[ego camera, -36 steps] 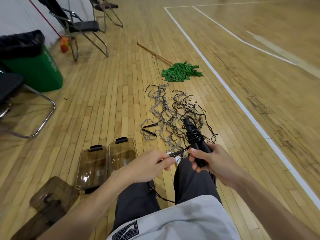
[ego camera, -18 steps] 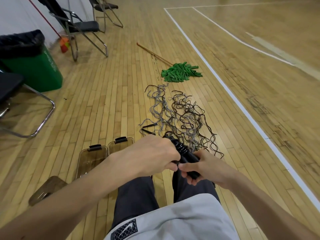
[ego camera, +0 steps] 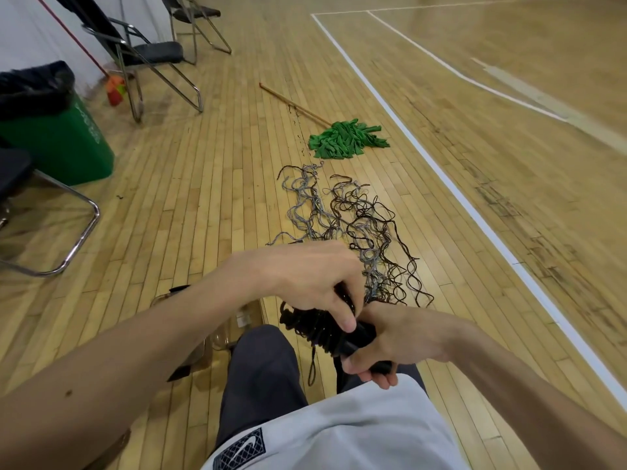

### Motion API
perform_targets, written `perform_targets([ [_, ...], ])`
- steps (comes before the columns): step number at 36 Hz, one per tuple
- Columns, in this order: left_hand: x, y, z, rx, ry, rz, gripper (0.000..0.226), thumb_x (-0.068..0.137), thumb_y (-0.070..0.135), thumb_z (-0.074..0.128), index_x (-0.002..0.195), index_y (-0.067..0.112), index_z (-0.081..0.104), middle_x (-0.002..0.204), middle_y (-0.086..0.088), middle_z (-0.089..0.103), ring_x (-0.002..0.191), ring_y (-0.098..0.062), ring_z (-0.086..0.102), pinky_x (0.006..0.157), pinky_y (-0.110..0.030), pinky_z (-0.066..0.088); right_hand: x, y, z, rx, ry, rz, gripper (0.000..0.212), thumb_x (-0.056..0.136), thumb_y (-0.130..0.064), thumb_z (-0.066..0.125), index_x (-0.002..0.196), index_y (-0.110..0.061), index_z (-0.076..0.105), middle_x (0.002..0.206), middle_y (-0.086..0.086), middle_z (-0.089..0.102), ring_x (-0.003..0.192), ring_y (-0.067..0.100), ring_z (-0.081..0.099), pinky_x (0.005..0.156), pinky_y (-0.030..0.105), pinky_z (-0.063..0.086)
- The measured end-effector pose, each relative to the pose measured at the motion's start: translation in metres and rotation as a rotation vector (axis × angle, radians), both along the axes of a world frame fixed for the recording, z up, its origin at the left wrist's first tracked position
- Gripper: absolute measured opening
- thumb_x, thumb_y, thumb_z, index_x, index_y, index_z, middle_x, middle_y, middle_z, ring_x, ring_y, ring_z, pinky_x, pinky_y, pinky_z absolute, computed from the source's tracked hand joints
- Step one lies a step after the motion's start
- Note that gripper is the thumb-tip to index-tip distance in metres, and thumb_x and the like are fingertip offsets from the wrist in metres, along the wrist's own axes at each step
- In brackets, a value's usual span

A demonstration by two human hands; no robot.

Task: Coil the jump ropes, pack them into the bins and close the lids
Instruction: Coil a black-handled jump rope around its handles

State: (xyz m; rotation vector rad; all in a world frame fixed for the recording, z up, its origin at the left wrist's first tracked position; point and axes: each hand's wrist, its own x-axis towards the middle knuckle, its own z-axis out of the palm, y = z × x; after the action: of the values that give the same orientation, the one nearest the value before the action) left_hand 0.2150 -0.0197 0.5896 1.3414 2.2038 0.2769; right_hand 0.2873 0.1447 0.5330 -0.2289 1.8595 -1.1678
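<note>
The black jump rope wound in tight coils around its black handles (ego camera: pixel 314 329) is held in the air over the person's knees, between both hands. The left hand (ego camera: pixel 305 279) comes over the top of the bundle, its fingers (ego camera: pixel 346 320) curled down and pinching the rope against the handle. The right hand (ego camera: pixel 402 337) grips the near end of the handles from the right, fingers (ego camera: pixel 376 378) wrapped round underneath. A loose end of black cord hangs down from the bundle past the dark grey trousers (ego camera: pixel 261 374).

Just beyond the hands, a tangle of grey and dark brown jump ropes (ego camera: pixel 349 225) lies spread on the wooden gym floor (ego camera: pixel 203 198). A clear plastic bin with a black latch (ego camera: pixel 222 337) sits on the floor to the left of the knees, mostly hidden by the left forearm; I cannot tell what it holds.

Farther off lie a green cloth mop with a wooden stick (ego camera: pixel 346 140) and a white court line (ego camera: pixel 441 171). At the left stand a green rubbish bin with a black liner (ego camera: pixel 68 144) and metal-framed folding chairs (ego camera: pixel 149 52).
</note>
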Motion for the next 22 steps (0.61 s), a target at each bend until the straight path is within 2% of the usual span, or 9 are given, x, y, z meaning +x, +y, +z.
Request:
perform_targets([
  [2,-0.002,0.001,-0.004,0.005,-0.049,0.012,0.013,0.086,0.032,0.077,0.090,0.021,0.080,0.073,0.014,0.067,0.073,-0.001,0.059,0.063,-0.014,0.043,0.002,-0.001,-0.001,0.017,0.006,0.010,0.012,0.094,-0.008,0.067,0.085,-0.004,0.059,0.072,0.009,0.061,0.053,0.018,0.056,0.057,0.027,0.051],
  [6,-0.009,-0.001,-0.014,-0.011,-0.131,0.036,0.014,0.083,0.036,0.079,0.088,0.023,0.079,0.080,0.009,0.072,0.080,-0.011,0.064,0.075,-0.036,0.052,0.007,-0.003,-0.003,0.039,0.015,0.027,0.017,0.095,-0.008,0.065,0.080,-0.008,0.058,0.069,0.006,0.060,0.051,0.017,0.055,0.056,0.026,0.051],
  [9,-0.010,-0.002,-0.018,-0.025,-0.226,0.079,0.016,0.082,0.035,0.080,0.089,0.021,0.080,0.084,0.006,0.073,0.082,-0.012,0.065,0.080,-0.042,0.052,0.008,-0.004,-0.001,0.077,0.043,0.072,0.014,0.095,-0.009,0.065,0.083,-0.002,0.061,0.069,0.007,0.061,0.050,0.015,0.055,0.059,0.025,0.051],
  [11,-0.010,-0.002,-0.021,-0.036,-0.270,0.094,0.019,0.080,0.037,0.082,0.087,0.019,0.080,0.083,0.004,0.074,0.080,-0.012,0.066,0.079,-0.042,0.054,0.009,-0.004,-0.001,0.104,0.047,0.099,0.017,0.094,-0.011,0.066,0.080,-0.004,0.060,0.066,0.002,0.061,0.049,0.014,0.055,0.060,0.026,0.051],
  [13,-0.010,-0.001,-0.026,-0.063,-0.266,0.126,0.025,0.076,0.043,0.084,0.082,0.019,0.079,0.077,0.004,0.072,0.073,-0.007,0.063,0.070,-0.034,0.054,0.010,-0.004,-0.001,0.144,0.061,0.132,0.020,0.094,-0.013,0.066,0.076,-0.011,0.058,0.060,-0.006,0.061,0.050,0.013,0.055,0.062,0.025,0.051],
  [15,-0.011,-0.001,-0.033,-0.075,-0.258,0.151,0.032,0.072,0.047,0.085,0.076,0.017,0.076,0.068,0.005,0.066,0.061,-0.003,0.054,0.057,-0.022,0.044,0.011,-0.004,0.001,0.180,0.093,0.172,0.018,0.093,-0.014,0.067,0.077,-0.011,0.060,0.058,-0.009,0.062,0.051,0.013,0.056,0.062,0.022,0.051],
  [17,-0.010,-0.002,-0.037,-0.063,-0.317,0.165,0.034,0.074,0.044,0.085,0.074,0.012,0.074,0.061,0.006,0.058,0.055,-0.002,0.047,0.053,-0.016,0.037,0.012,-0.003,0.001,0.158,0.099,0.188,0.016,0.092,-0.014,0.068,0.079,-0.010,0.062,0.062,-0.006,0.063,0.054,0.014,0.058,0.062,0.021,0.051],
  [20,-0.011,-0.008,-0.041,0.011,-0.478,0.186,0.031,0.078,0.035,0.084,0.073,0.006,0.072,0.059,0.003,0.055,0.055,-0.008,0.045,0.054,-0.021,0.036,0.013,0.000,0.004,0.086,0.107,0.175,0.018,0.092,-0.015,0.072,0.077,-0.012,0.063,0.064,-0.002,0.065,0.058,0.017,0.061,0.065,0.023,0.052],
  [22,-0.012,-0.014,-0.045,0.096,-0.576,0.196,0.035,0.077,0.039,0.082,0.072,0.006,0.070,0.061,-0.002,0.055,0.057,-0.015,0.045,0.056,-0.026,0.035,0.013,0.002,0.006,-0.024,0.094,0.136,0.014,0.091,-0.013,0.074,0.081,-0.011,0.064,0.069,0.003,0.066,0.061,0.020,0.063,0.065,0.027,0.054],
])
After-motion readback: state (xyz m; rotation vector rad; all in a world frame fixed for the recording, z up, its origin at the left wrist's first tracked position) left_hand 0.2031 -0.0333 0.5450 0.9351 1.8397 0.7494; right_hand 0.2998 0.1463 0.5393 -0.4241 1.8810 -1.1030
